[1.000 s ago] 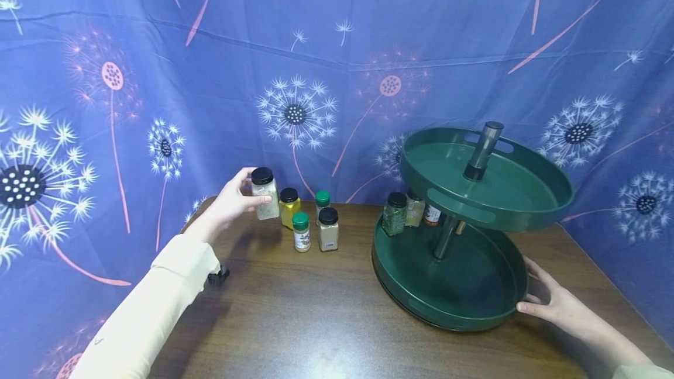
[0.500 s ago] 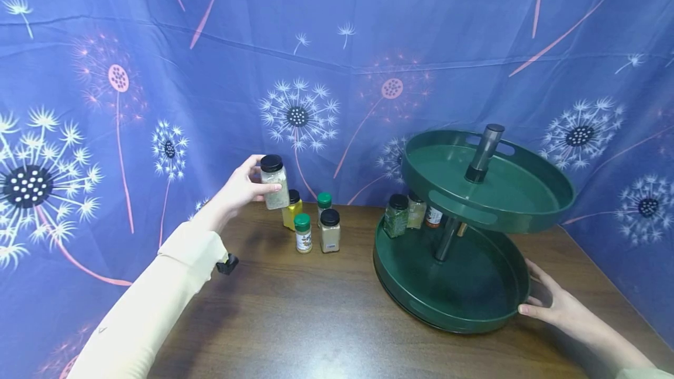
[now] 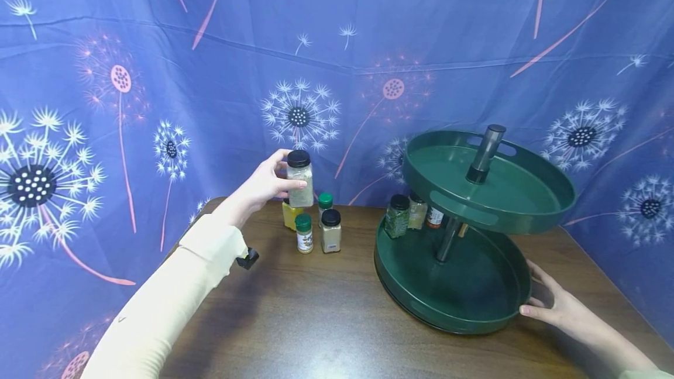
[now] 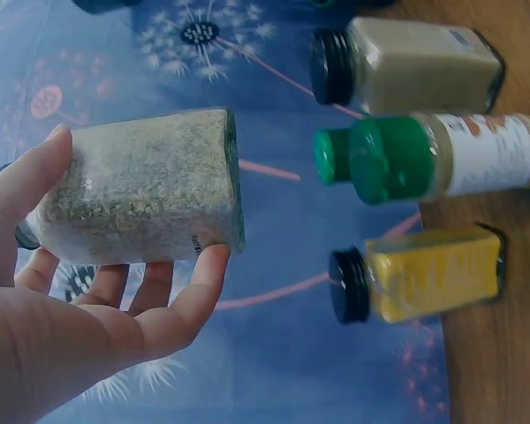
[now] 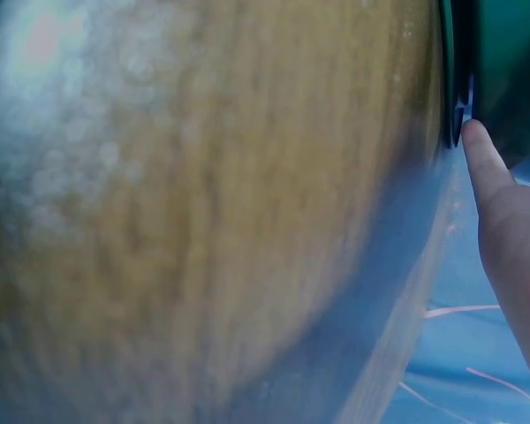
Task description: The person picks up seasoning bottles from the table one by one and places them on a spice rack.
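My left hand [image 3: 265, 183] holds a spice jar [image 3: 301, 183] with a black lid and pale, speckled flakes, raised above the table. The left wrist view shows the thumb on one side of the jar [image 4: 146, 185] and the fingers on the other. Below and beside it stand a yellow jar [image 3: 291, 216], a green-capped bottle [image 3: 304, 238] with a white label, a second green-capped bottle [image 3: 325, 204] and a beige jar [image 3: 331, 236]. My right hand [image 3: 553, 306] touches the outer wall of the lower green tray [image 3: 458, 321], fingers spread; some fingertips are hidden.
A green upper tray [image 3: 505, 195] stands over the lower one on a central post [image 3: 449, 238]. At the lower tray's back left sit a green-herb jar [image 3: 397, 218], a pale jar [image 3: 418, 213] and a red-brown bottle [image 3: 434, 216]. A patterned blue cloth [image 3: 221, 92] hangs behind the table.
My left hand has carried the speckled jar to the right and slightly up, over the yellow jar, now partly hidden in the head view. My right hand stays at the lower tray.
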Demonstrator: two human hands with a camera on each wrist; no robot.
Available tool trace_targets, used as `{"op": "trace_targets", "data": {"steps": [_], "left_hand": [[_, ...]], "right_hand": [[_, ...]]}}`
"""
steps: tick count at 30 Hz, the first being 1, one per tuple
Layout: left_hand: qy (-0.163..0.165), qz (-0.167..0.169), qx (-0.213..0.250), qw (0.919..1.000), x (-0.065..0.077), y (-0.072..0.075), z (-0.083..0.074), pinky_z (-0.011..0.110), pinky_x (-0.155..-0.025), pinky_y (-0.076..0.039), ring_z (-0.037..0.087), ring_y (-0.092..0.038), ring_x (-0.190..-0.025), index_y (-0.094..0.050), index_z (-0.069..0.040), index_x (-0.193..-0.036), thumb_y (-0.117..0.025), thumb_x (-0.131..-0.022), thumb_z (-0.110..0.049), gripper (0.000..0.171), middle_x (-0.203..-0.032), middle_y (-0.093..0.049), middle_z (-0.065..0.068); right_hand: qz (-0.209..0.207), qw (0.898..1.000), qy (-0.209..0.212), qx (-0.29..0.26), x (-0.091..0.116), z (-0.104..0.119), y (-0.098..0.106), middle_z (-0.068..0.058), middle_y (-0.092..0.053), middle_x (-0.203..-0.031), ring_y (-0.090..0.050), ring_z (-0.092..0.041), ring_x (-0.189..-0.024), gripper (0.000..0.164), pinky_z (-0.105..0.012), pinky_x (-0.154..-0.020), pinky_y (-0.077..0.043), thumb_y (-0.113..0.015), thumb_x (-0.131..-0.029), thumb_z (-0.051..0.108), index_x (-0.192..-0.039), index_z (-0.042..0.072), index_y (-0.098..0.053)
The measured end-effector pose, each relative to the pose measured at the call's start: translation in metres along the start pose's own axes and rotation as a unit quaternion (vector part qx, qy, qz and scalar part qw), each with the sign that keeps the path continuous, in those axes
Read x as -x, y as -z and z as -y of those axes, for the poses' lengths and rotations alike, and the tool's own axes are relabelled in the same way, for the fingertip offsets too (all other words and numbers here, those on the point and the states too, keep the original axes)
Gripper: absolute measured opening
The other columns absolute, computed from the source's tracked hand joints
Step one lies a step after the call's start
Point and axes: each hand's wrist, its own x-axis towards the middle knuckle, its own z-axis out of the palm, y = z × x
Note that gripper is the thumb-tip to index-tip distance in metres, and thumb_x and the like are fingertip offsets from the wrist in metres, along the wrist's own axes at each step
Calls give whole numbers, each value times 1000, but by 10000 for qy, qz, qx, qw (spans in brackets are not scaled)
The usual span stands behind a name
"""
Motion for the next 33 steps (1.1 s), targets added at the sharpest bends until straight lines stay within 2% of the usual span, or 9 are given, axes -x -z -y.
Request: {"op": "trace_targets", "data": {"steps": [4, 10, 17, 25, 33], "left_hand": [[-76, 108, -56, 9999, -5, -11, -8, 50, -78, -53, 35, -53, -113, -43, -22, -131, -74, -81, -13, 60, -127, -48, 15], [-177, 286, 1, 9994, -11, -28, -23, 51, -82, -51, 34, -53, -115, -43, -23, -132, -75, -80, -12, 62, -130, -48, 12], [-255, 462, 55, 9986, -17, -49, -36, 48, -80, -52, 31, -56, -111, -43, -25, -133, -76, -79, -12, 64, -127, -50, 10], [-278, 727, 112, 9969, -20, -67, -38, 46, -79, -52, 29, -56, -111, -45, -26, -131, -77, -79, -14, 63, -126, -52, 8], [-272, 840, 254, 9958, -26, -89, -30, 46, -79, -53, 29, -53, -115, -44, -25, -134, -78, -78, -12, 67, -129, -50, 6]], "right_hand": [[-31, 10000, 62, -47, 0, 0, 0, 32, -24, -130, -35, 23, -110, 91, -5, -80, -42, -65, -81, -9, -149, -2, -4], [-40, 9996, 202, -191, 0, -1, -1, 31, -26, -131, -38, 21, -111, 91, -4, -81, -42, -63, -80, -12, -149, -4, -5], [22, 9999, -34, -93, 1, 0, 0, 32, -24, -128, -39, 21, -108, 89, -6, -80, -43, -63, -83, -9, -150, -1, -4], [-65, 9999, 116, -65, -1, -1, -2, 31, -26, -129, -34, 24, -111, 89, -4, -80, -42, -64, -81, -10, -148, -4, -6], [-69, 9998, 171, -54, -2, -1, -1, 32, -26, -130, -34, 24, -111, 91, -5, -79, -43, -64, -80, -11, -149, -2, -6]]}}
